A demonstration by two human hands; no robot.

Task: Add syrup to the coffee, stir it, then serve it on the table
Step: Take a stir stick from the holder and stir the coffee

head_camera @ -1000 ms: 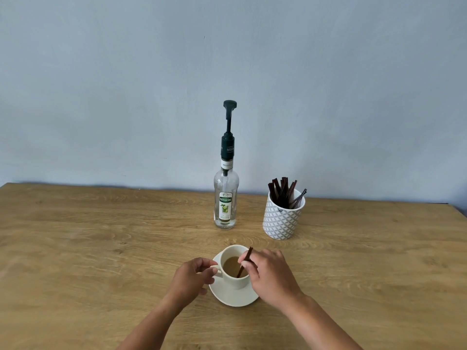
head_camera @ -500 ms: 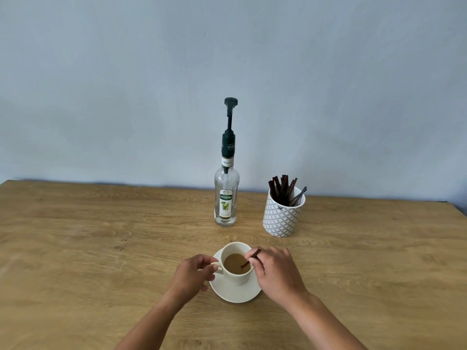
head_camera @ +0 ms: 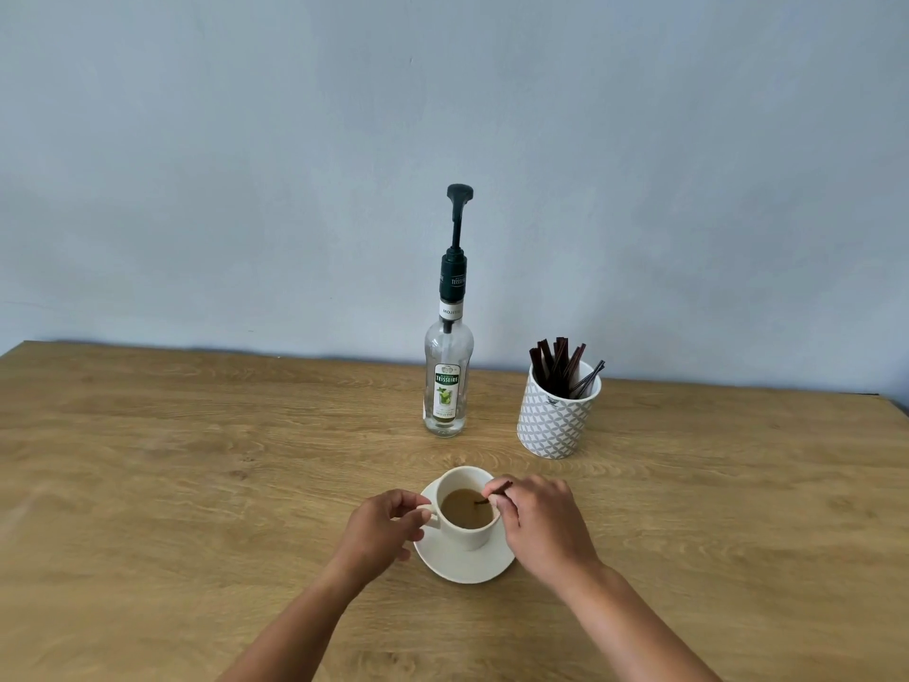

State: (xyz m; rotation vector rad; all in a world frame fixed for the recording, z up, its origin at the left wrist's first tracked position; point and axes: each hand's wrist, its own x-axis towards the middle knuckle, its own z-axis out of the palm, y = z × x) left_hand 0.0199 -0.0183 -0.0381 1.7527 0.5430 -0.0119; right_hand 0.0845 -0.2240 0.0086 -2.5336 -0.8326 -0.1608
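My left hand [head_camera: 381, 526] pinches the handle of the cup [head_camera: 466, 509] between thumb and fingers, closed on it, to keep it from turning. My right hand [head_camera: 538, 521] is closed on a thin dark stirrer [head_camera: 492, 497], whose low end dips into the coffee [head_camera: 465, 508] near the right side of the rim. The cup sits on a white saucer [head_camera: 462, 566] in front of me on the table [head_camera: 196, 484].

The cup looks like glazed ceramic: stiff, smooth, chippable, and free to slide on the saucer, so I judge the handle is the right place to steady it. To serve, I would take the saucer by its edges with both hands and keep it level, since the coffee stands fairly high. The stirrer is light and slim and needs only a fingertip pinch.

Behind the cup stands a clear glass bottle [head_camera: 446, 386] with a dark pump [head_camera: 458, 209] on top. Its label reads "TEISSEIRE", and a neck band reads what looks like "MOJITO"; the smaller print is too fine to read. To its right, a patterned white holder [head_camera: 558, 420] carries more dark stirrers [head_camera: 556, 364].
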